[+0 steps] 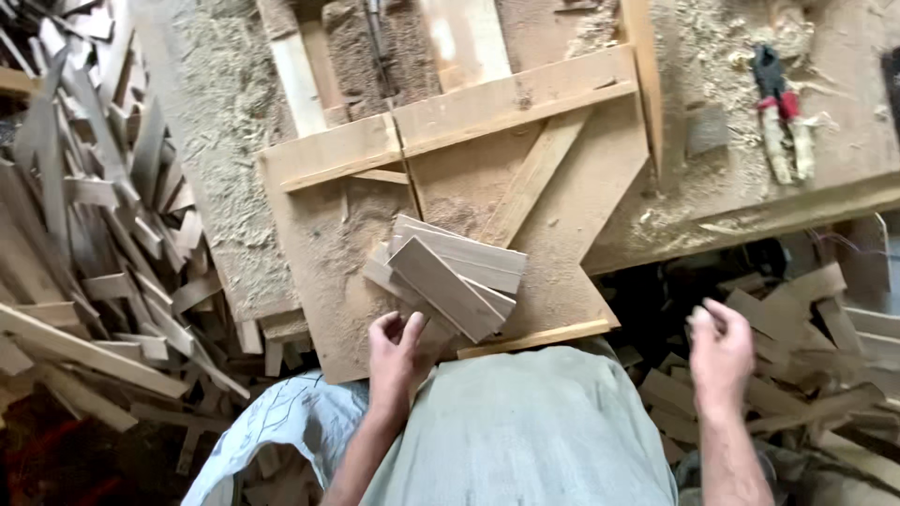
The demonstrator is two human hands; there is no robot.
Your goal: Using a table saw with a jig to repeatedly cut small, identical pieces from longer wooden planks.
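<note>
Left hand (396,351) grip clamped on wood stack (450,276) on table (328,281). Right hand (720,351) grip apart, empty, over scraps (806,375) below it.

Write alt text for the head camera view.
Seen from above, a person's left hand grips a fanned stack of short wooden boards on a sawdust-covered plywood jig, while the right hand hovers open and empty over wood offcuts. Red-handled pliers lie on the bench.
</note>
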